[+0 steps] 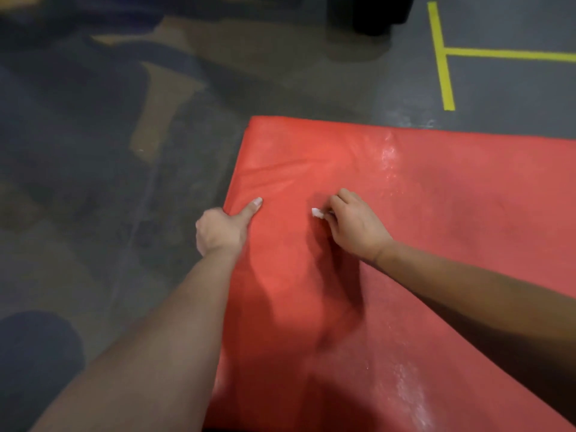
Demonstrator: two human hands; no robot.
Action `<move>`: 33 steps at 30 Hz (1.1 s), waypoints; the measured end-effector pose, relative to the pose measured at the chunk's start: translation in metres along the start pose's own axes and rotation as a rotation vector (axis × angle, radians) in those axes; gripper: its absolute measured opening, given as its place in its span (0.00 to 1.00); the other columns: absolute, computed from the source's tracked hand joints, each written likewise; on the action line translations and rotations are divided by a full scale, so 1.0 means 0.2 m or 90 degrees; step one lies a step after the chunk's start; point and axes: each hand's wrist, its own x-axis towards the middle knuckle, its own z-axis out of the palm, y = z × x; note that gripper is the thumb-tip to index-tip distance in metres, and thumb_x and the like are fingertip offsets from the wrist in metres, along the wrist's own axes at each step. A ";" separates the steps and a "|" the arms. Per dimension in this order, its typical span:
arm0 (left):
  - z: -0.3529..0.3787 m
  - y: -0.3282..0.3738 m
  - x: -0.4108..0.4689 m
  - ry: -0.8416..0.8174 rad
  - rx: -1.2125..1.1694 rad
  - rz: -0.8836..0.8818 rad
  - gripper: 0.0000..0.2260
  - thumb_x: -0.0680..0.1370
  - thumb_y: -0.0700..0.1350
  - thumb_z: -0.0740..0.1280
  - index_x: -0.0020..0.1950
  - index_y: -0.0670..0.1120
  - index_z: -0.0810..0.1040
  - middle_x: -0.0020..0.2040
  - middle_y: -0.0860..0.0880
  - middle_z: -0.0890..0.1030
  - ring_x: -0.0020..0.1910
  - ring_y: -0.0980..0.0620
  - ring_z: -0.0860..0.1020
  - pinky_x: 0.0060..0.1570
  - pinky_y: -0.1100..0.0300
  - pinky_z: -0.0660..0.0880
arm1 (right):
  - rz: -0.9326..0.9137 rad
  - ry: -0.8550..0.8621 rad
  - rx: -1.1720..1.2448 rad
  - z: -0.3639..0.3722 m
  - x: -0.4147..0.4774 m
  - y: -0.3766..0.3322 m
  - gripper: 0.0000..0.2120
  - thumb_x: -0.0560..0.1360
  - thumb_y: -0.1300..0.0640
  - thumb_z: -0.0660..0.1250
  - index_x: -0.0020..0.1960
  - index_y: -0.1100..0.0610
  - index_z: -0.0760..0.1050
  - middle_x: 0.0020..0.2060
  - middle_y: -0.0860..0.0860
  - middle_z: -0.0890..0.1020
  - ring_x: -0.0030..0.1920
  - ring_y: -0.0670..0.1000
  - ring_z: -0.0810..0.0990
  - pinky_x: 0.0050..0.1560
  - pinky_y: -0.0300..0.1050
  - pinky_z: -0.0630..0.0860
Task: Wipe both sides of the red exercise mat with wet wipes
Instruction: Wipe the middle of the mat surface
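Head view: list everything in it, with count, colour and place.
floor: one, grey, patchy, left and top.
exercise mat: one, red, on the floor, centre and right, wet streaks.
wet wipe: one, white, wadded, against the mat's top surface.
tape lines: two, yellow, forming a T on the floor, top right.
dark object: one, black, top edge, blurred.
left hand: one, grips the mat's left edge, thumb on top.
right hand: one, pinches the wipe.

Red mat (405,244): lying on grey floor (93,151). Left hand (223,229): gripping mat's left edge, thumb lying on top. Right hand (355,226): pinching white wipe (318,212) over mat's middle. Yellow tape (442,57): running beyond mat's far edge.
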 end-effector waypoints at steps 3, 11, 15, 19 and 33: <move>-0.20 0.13 0.14 0.069 -0.011 0.076 0.43 0.66 0.76 0.70 0.57 0.37 0.82 0.55 0.33 0.83 0.58 0.33 0.81 0.53 0.44 0.77 | -0.007 0.037 0.022 -0.01 0.12 -0.12 0.12 0.82 0.54 0.63 0.44 0.61 0.72 0.42 0.59 0.74 0.43 0.64 0.74 0.45 0.59 0.72; -0.57 -0.33 0.47 0.167 0.124 -0.040 0.47 0.71 0.75 0.66 0.66 0.33 0.76 0.66 0.30 0.74 0.67 0.30 0.73 0.65 0.38 0.71 | 0.043 -0.006 0.046 0.05 0.21 -0.18 0.10 0.78 0.58 0.61 0.48 0.64 0.77 0.44 0.61 0.76 0.46 0.65 0.77 0.48 0.59 0.72; -0.35 -0.38 0.40 0.119 0.168 -0.052 0.37 0.76 0.65 0.70 0.72 0.39 0.70 0.71 0.34 0.69 0.71 0.31 0.68 0.69 0.39 0.67 | 0.014 -0.093 0.056 0.17 0.15 -0.27 0.03 0.77 0.64 0.65 0.49 0.62 0.77 0.46 0.59 0.76 0.47 0.64 0.78 0.48 0.57 0.73; -0.20 -0.27 0.31 0.049 0.173 0.011 0.31 0.78 0.62 0.68 0.72 0.43 0.70 0.72 0.37 0.70 0.72 0.33 0.66 0.68 0.41 0.68 | 0.043 -0.108 0.052 0.22 0.16 -0.29 0.09 0.80 0.56 0.60 0.49 0.61 0.77 0.48 0.57 0.76 0.49 0.63 0.78 0.47 0.57 0.74; 0.21 -0.20 0.19 -0.226 0.329 0.183 0.42 0.74 0.79 0.49 0.78 0.65 0.29 0.76 0.53 0.21 0.75 0.46 0.21 0.71 0.37 0.25 | -0.021 0.054 0.007 0.37 0.39 -0.04 0.07 0.80 0.58 0.64 0.51 0.58 0.79 0.45 0.54 0.78 0.46 0.59 0.75 0.46 0.56 0.75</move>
